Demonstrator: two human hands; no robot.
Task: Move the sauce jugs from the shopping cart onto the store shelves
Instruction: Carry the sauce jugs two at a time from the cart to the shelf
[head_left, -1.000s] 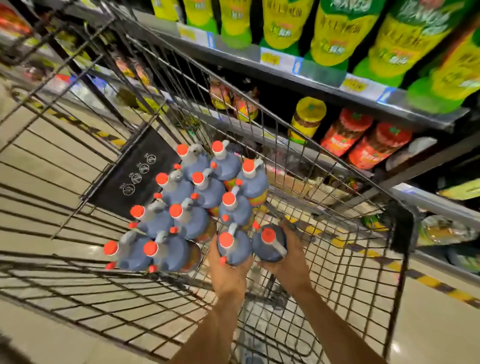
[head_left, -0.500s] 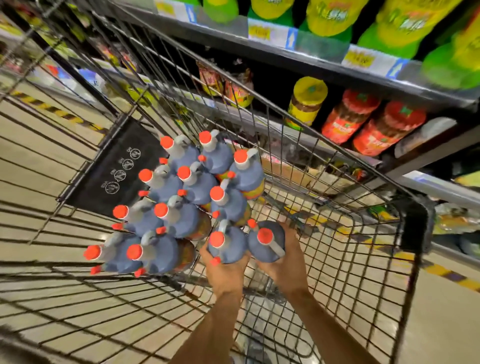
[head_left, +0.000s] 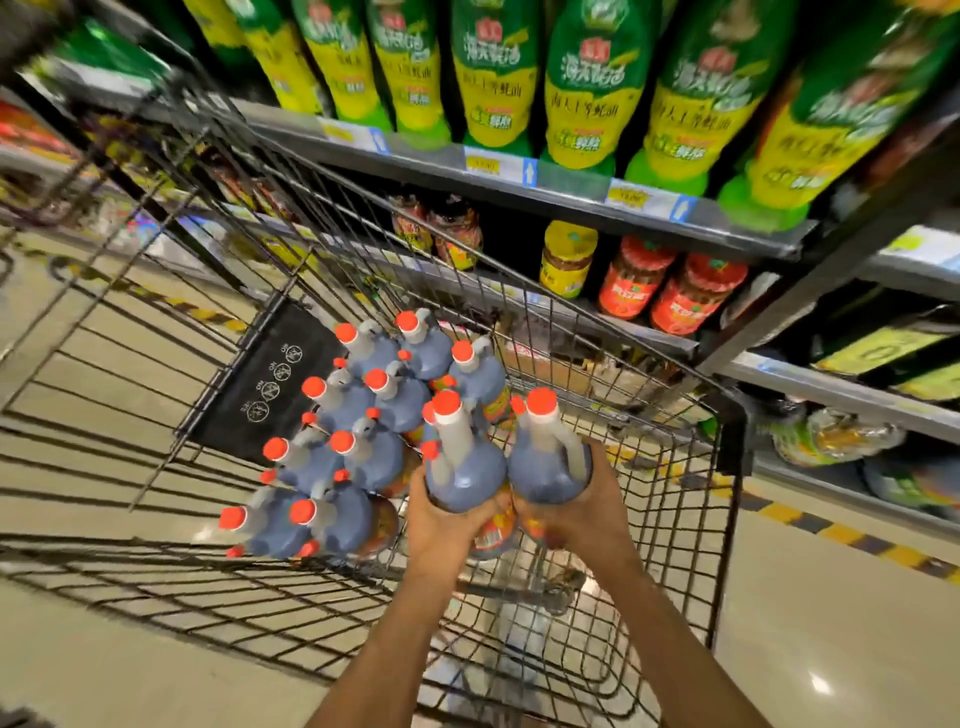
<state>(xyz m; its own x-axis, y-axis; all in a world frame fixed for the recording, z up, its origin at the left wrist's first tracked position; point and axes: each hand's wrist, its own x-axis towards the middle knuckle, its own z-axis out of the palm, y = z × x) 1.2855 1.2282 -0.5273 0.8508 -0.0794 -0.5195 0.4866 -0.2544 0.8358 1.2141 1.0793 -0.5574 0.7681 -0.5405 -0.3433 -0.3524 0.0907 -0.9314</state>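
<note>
1. Left hand (head_left: 447, 519) and right hand (head_left: 582, 512) each wrap one upright sauce jug (head_left: 465, 467), necks toward 12 o'clock.
2. Remaining jugs (head_left: 358, 415) stand in the cart (head_left: 724, 519) at 10 o'clock.
3. Shelves (head_left: 561, 189) lie at 12 to 2 o'clock, nearer the right hand.

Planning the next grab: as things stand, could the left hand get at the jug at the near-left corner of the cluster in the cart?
Probably not right now. The left hand is wrapped around a lifted jug. The way itself looks free: the near-left jug stands open from above, with only cart wire beside it.

Jugs (head_left: 363, 415) in cart (head_left: 675, 519) — shelves (head_left: 519, 171) behind, right.
</note>
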